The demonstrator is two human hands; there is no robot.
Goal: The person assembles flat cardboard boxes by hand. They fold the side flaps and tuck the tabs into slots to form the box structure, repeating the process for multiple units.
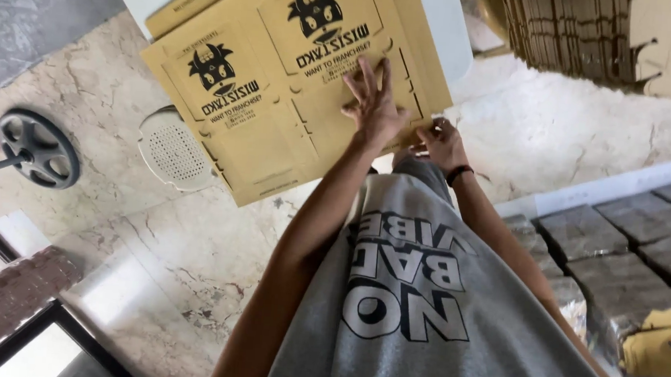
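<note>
At the upper middle of the frame, the left hand (374, 104) is pressing flat, fingers spread wide, on a cardboard sheet (279, 88); the right hand (441, 141) is pinching its edge.

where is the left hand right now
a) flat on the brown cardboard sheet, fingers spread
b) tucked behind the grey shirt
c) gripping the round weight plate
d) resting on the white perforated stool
a: the left hand lies palm down with fingers spread on the flat brown cardboard sheet, while the right hand pinches the sheet's near edge.
</note>
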